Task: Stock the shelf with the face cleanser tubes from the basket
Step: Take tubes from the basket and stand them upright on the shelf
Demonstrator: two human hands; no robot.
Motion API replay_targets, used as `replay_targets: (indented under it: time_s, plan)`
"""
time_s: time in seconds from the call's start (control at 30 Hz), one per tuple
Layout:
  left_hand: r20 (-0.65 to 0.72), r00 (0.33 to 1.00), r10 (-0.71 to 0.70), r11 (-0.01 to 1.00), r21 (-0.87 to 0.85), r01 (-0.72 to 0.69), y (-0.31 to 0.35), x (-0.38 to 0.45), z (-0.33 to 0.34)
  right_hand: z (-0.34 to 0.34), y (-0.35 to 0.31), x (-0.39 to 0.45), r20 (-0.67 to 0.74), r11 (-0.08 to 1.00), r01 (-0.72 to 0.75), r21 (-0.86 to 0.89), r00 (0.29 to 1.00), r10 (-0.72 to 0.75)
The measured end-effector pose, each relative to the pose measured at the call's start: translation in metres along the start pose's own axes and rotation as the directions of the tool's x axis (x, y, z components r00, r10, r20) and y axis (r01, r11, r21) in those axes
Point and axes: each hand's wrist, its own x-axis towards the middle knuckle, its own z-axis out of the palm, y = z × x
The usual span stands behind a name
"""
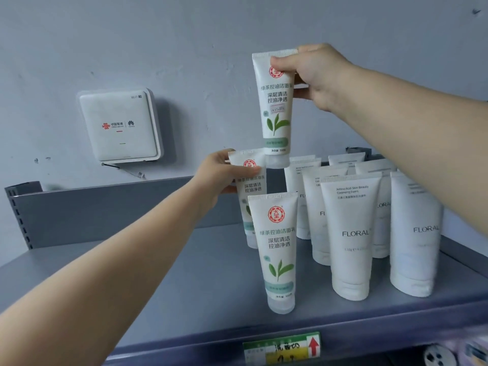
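Head view, both arms reach fwd over a grey metal shelf (pixel 184 273).

Right hand (pixel 314 75) is up high, well above the shelf, thumb & fingers pinching the crimped top end of a green-tea cleanser tube (pixel 274 107). That raised tube hangs upright in the air, cap down, label w/ red round logo & green leaf facing the camera. Its translucent cap sits just in front of the top of the tube below.

Left hand (pixel 219 173) grasps the top end of a second green-tea tube (pixel 249 186), thumb across the front near the logo, fingers behind. This rear tube stands cap-down toward the back of the shelf; whether its cap rests on the shelf can't be told, the lower part is hidden.

A third green-tea tube (pixel 278 249) stands free on its cap nearer the front edge, directly in front of the rear one, no hand on it.

Right of these, a group of plain white FLORAL tubes (pixel 351 233) stands cap-down in rows, approx. 3 deep, front ones close beside the green-tea row but apart from it.

On the shelf's front lip, a green/yellow price tag (pixel 282 348) w/ a red arrow & handwriting. On the wall at left, a white WiFi router box (pixel 118 125). The basket isn't in view.
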Motion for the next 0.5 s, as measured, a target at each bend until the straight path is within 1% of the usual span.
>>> replay_targets:
  time_s: [0.1,0.23,0.3,0.4,0.5]
  plan:
    - [0.021,1.000,-0.003,1.000,-0.009,0.003,-0.007,0.000,0.006,0.001,0.006,0.007,-0.016,0.999,-0.001,-0.046,1.000,0.001]
    - [0.039,0.999,-0.001,1.000,-0.008,0.002,-0.015,-0.001,0.010,-0.004,0.010,0.016,-0.084,0.999,-0.013,-0.031,0.996,0.010]
    - [0.059,0.998,-0.013,1.000,0.014,0.012,-0.020,-0.003,0.011,-0.007,0.011,0.020,-0.095,0.999,-0.022,-0.044,0.995,0.018]
    - [0.063,0.998,-0.029,0.999,0.038,0.027,-0.029,-0.005,0.015,-0.008,0.016,0.025,-0.089,0.996,-0.046,-0.071,0.995,0.040]
    - [0.068,0.997,-0.021,0.998,0.068,0.016,-0.035,-0.007,0.020,-0.005,0.021,0.027,-0.033,0.986,-0.066,-0.155,0.998,0.062]
